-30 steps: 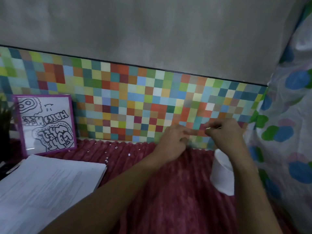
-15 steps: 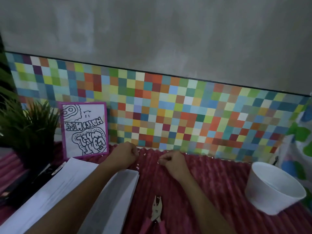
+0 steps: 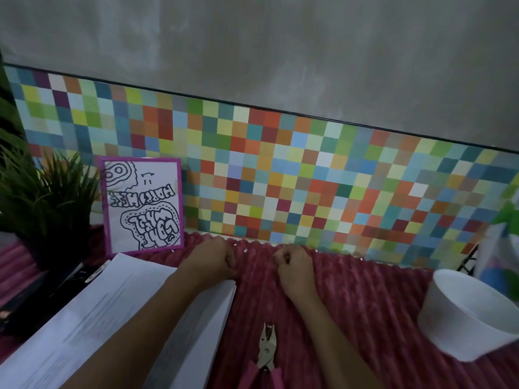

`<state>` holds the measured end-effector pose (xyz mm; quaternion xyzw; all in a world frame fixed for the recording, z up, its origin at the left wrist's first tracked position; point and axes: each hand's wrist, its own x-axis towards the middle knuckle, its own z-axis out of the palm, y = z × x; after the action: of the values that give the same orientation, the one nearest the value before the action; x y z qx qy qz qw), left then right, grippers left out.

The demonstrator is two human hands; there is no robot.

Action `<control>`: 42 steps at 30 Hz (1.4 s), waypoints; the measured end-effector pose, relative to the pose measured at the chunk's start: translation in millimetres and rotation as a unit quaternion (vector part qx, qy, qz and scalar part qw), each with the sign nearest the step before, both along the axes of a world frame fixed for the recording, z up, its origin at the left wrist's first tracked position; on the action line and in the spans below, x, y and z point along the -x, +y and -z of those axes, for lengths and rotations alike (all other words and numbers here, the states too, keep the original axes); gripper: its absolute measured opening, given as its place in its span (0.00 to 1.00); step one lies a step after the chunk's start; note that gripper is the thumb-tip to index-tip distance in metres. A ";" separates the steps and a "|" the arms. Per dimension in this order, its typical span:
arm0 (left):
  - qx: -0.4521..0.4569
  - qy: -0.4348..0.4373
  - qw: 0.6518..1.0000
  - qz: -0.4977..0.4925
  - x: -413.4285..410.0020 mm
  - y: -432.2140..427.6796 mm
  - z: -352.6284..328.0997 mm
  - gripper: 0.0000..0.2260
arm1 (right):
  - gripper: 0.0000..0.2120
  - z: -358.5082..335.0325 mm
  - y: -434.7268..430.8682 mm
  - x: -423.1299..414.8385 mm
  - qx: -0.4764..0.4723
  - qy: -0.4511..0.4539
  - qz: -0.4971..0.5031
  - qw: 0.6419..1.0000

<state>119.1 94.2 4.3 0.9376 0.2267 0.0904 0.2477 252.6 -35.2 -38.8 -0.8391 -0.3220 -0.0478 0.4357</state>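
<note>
My left hand (image 3: 214, 258) and my right hand (image 3: 293, 263) rest side by side on a red ribbed cloth (image 3: 365, 299), close to the wall. Both have their fingers curled down toward the cloth, and I see nothing held in either. Tiny white paper dots (image 3: 245, 250) lie scattered on the cloth between and beyond the hands. A metal hole punch with pink handles (image 3: 266, 352) lies nearer to me, between my forearms.
A thick stack of printed paper (image 3: 112, 318) lies under my left forearm. A white foam cup (image 3: 471, 313) stands at the right. A purple-framed drawing (image 3: 143, 203) and a green plant (image 3: 42, 197) stand at the left against the coloured mosaic panel (image 3: 309, 175).
Both hands have moved left, from the wall beside the cup down onto the cloth near the paper stack. In the last half second they have barely moved.
</note>
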 end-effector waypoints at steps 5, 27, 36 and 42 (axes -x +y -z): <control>-0.030 0.021 0.999 -0.022 -5.3 2.5 1.9 0.12 | 0.07 -6.7 -0.7 8.2 -0.053 -0.049 -0.029 0.997; -0.004 -0.178 0.976 -0.124 3.3 15.8 9.4 0.09 | 0.07 -1.6 25.5 30.3 -0.085 0.040 -0.069 0.993; -0.113 -0.126 0.983 -0.066 -7.9 15.5 31.2 0.14 | 0.04 -9.3 -15.3 -16.9 -0.116 0.065 0.103 0.986; -0.136 -0.105 0.983 -0.062 -9.3 16.3 33.3 0.08 | 0.04 -3.5 -10.3 -17.4 -0.038 0.023 0.068 0.997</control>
<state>128.4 110.5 -29.1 0.9321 0.2425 0.2332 0.1338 270.0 -45.6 -35.3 -0.8426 -0.2523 -0.0707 0.4706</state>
